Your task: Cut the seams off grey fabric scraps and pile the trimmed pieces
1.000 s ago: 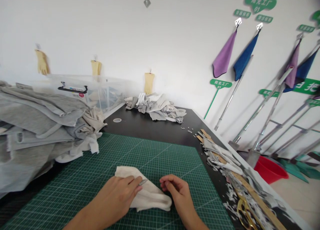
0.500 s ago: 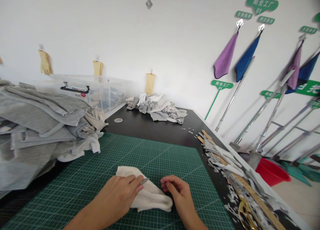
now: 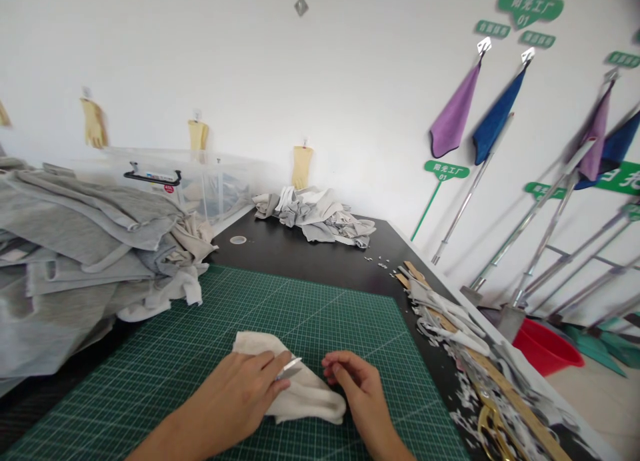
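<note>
Left-hand fingers point(image 3: 267, 366) are curling over a folded cream cloth point(image 3: 305, 397) and pinching a small craft blade point(image 3: 290, 368), its tip angling up and toward the right hand. Right-hand fingers point(image 3: 334, 363) are drawn together, thumb meeting forefinger just beside the cloth; whether they are pinching a fine edge I cannot tell. The left hand point(image 3: 233, 397) is pressing on the cloth, while the right hand point(image 3: 363, 394) is hovering at its far side. The cloth is lying on a green cutting mat point(image 3: 320, 321) atop a black table point(image 3: 305, 264). A heap of grey fabric point(image 3: 75, 247) is overlapping the mat's left corner. Fabric scraps point(image 3: 445, 321), a wooden ruler point(image 3: 510, 387) and gold-handled scissors point(image 3: 493, 427) are lying along the right edge.
</note>
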The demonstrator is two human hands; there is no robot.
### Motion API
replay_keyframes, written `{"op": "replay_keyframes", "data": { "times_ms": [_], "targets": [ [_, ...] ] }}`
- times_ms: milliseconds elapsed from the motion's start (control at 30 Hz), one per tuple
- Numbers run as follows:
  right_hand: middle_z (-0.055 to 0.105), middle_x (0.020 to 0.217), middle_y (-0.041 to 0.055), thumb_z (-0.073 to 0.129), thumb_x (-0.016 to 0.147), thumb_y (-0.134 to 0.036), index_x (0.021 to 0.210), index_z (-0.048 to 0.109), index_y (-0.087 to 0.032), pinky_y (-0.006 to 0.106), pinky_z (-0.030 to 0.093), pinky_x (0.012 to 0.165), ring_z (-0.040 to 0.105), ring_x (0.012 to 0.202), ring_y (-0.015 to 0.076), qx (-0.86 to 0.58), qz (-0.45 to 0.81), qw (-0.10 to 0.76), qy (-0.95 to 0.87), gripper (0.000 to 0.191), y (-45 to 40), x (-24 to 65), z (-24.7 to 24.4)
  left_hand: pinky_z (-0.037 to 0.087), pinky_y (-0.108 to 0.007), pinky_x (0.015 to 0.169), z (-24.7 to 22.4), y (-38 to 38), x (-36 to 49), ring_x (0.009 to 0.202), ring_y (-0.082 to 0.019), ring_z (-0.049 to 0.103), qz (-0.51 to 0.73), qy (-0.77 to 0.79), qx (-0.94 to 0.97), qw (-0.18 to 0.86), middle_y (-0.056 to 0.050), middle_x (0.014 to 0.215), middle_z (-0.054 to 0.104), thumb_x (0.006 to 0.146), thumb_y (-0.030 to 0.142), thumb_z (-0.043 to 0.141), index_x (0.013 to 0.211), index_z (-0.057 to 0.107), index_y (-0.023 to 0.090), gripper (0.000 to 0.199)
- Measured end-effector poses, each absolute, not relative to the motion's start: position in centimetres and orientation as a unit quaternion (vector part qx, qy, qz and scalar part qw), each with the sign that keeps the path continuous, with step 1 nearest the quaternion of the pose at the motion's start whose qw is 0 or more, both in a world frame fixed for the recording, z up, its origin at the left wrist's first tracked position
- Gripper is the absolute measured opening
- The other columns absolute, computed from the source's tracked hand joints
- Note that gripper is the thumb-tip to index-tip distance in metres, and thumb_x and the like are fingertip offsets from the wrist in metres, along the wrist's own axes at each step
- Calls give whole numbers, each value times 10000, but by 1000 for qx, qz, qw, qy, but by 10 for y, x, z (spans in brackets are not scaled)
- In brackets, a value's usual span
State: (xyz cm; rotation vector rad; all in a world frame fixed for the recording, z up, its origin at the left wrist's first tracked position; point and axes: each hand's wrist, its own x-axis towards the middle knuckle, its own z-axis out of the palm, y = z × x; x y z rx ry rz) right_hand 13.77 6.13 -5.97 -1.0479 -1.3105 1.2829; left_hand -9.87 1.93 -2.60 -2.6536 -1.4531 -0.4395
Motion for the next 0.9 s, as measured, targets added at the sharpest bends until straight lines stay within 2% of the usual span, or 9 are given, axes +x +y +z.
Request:
{"op": "replay_keyframes", "data": {
  "times_ms": [233, 400, 633, 800, 900],
  "targets": [
    [722, 830, 87, 706, 763, -419, 824, 749, -173, 308, 527, 693, 642, 715, 191, -434, 526, 492, -541, 257, 61, 138, -58, 502, -354, 695, -20, 13, -93, 804, -226, 665, -119, -455, -882, 35, -47, 1003, 680, 1012, 232, 345, 1256, 508, 245, 294],
    [722, 831, 89, 714, 755, -440, 833, 752, -177, 319, 528, 692, 643, 714, 201, -436, 526, 495, -537, 277, 61, 138, -59, 506, -351, 735, -20, 11, -94, 838, -227, 662, -140, -458, -878, 30, -69, 1068, 672, 1007, 310, 393, 1320, 446, 232, 326],
    [720, 822, 82, 712, 756, -425, 823, 747, -178, 309, 515, 689, 632, 705, 190, -431, 529, 496, -537, 258, 63, 138, -62, 500, -332, 636, -15, 10, -86, 717, -214, 665, -113, -443, -889, 40, -25, 918, 681, 987, 213, 398, 1203, 518, 245, 249],
    [720, 822, 85, 717, 746, -428, 826, 746, -172, 314, 515, 690, 633, 705, 192, -426, 533, 501, -532, 270, 63, 138, -62, 518, -341, 677, -20, 11, -85, 769, -223, 672, -129, -428, -893, 55, -56, 1014, 688, 976, 264, 451, 1317, 445, 224, 343],
    [720, 815, 89, 725, 733, -434, 815, 747, -166, 315, 516, 676, 632, 695, 193, -429, 533, 504, -527, 281, 63, 137, -60, 512, -328, 654, -22, 10, -86, 731, -215, 667, -126, -430, -892, 60, -45, 966, 692, 970, 226, 442, 1245, 505, 231, 282]
  ]
}}
